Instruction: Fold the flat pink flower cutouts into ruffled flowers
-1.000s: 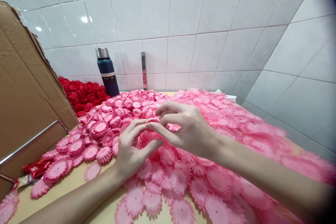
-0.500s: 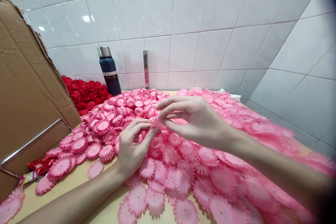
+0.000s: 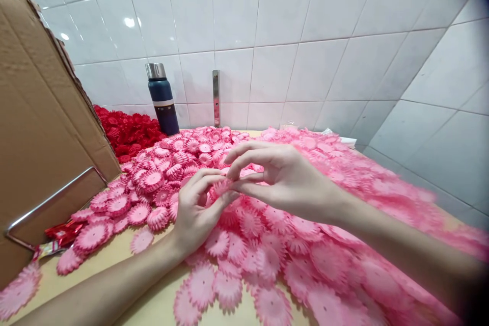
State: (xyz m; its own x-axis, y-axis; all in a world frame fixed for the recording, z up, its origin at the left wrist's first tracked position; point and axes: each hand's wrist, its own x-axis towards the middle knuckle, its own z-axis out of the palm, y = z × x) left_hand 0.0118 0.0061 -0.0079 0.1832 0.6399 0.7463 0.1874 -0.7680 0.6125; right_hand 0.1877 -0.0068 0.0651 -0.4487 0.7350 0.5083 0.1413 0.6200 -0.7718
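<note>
My left hand (image 3: 196, 214) and my right hand (image 3: 284, 178) meet above a wide heap of pink fabric flower pieces (image 3: 305, 244) spread over the table. Between the fingertips of both hands sits one small pink flower piece (image 3: 223, 186), pinched from the left by my left thumb and fingers and from the right by my right thumb and forefinger. The other right fingers are spread above it. Much of the piece is hidden by the fingers.
A cardboard box (image 3: 42, 127) with a metal handle stands at the left. Behind it lies a pile of red flower pieces (image 3: 128, 132). A dark blue flask (image 3: 162, 99) stands against the tiled wall. A red wrapper (image 3: 61, 232) lies by the box.
Both hands have stayed together over the heap, shifting slightly while working the small pink piece between the fingertips. The view has tilted a little, so the flask and box sit further right.
</note>
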